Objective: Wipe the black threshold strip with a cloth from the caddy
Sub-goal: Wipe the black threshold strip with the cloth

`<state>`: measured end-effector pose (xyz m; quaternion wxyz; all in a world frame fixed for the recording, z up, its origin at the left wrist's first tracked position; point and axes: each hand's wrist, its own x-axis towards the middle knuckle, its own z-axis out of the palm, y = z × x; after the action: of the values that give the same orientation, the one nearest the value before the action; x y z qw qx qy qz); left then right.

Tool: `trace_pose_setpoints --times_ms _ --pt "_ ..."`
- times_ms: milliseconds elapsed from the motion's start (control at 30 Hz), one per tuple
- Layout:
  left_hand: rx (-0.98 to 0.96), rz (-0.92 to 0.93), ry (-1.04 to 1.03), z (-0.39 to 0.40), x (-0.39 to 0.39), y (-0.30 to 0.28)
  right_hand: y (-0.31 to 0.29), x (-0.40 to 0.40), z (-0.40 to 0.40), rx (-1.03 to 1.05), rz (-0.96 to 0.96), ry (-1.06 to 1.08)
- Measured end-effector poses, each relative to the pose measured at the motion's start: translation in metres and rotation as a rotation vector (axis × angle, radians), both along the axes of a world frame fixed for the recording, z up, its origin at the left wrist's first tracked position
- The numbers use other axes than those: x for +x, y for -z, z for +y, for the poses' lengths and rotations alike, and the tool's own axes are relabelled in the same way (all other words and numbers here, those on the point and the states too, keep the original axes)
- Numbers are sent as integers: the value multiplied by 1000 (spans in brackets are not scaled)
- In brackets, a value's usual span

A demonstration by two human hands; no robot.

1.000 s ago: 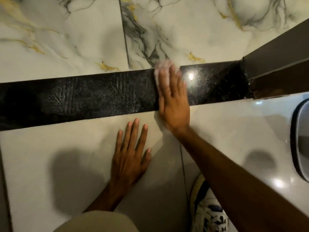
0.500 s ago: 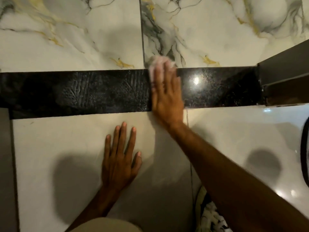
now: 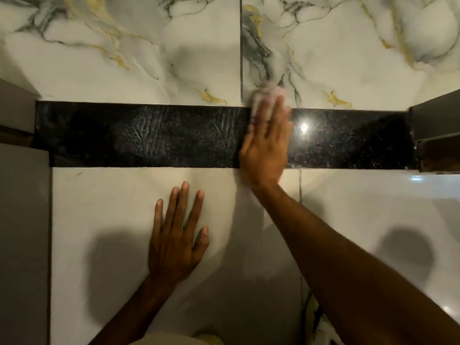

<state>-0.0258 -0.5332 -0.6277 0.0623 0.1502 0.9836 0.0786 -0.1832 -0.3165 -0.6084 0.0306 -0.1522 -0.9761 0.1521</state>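
The black threshold strip [image 3: 149, 135] runs left to right across the floor, speckled and glossy, with wet smear marks on its left half. My right hand [image 3: 267, 143] lies flat across the strip right of its middle, pressing a pale cloth [image 3: 270, 95] whose far edge sticks out past my fingertips onto the marble tile. Most of the cloth is hidden under the palm. My left hand [image 3: 178, 235] rests flat on the plain pale tile below the strip, fingers spread, holding nothing. The caddy is not in view.
Marble tiles with grey and gold veins [image 3: 124, 46] lie beyond the strip. Dark door-frame posts stand at the strip's right end [image 3: 435, 128] and left end [image 3: 15, 113]. A grey wall [image 3: 22, 245] borders the left. A shoe [image 3: 321, 329] shows at the bottom.
My right hand with the cloth has slid a little along the strip. The view has shifted so that the strip's left end shows. My left hand stays planted on the tile.
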Motion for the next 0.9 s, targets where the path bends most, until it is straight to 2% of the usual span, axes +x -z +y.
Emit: trace_pose_setpoints --times_ms 100,167,233,300,367,433,500,600,700,800,900 --pt "-6 -5 -20 -20 0 -5 -6 39 -15 -54 -47 -398" --pt "-21 -8 -69 -39 0 -8 -7 82 3 -45 -56 -445" --pt "-31 -2 -133 -51 0 -9 -8 112 28 34 -60 -370" --pt "-18 11 -159 -50 1 -7 -7 104 42 103 -40 -194" --pt "6 32 -166 -49 2 -4 -3 65 30 122 17 21" --pt "-5 66 -233 -51 4 0 -1 14 -2 60 33 86" --pt "-27 89 -370 -50 5 0 -1 -19 -45 15 -7 -110" --pt "-4 88 -500 -45 4 -6 -8 -3 -83 -39 -41 -579" --pt "-27 75 -505 -45 3 -12 -16 63 -55 -60 -100 -710" --pt "-19 71 -513 -43 0 -15 -18 96 -9 19 -97 -547" --pt "-5 88 -536 -42 2 -12 -12 58 -22 40 -45 -167"
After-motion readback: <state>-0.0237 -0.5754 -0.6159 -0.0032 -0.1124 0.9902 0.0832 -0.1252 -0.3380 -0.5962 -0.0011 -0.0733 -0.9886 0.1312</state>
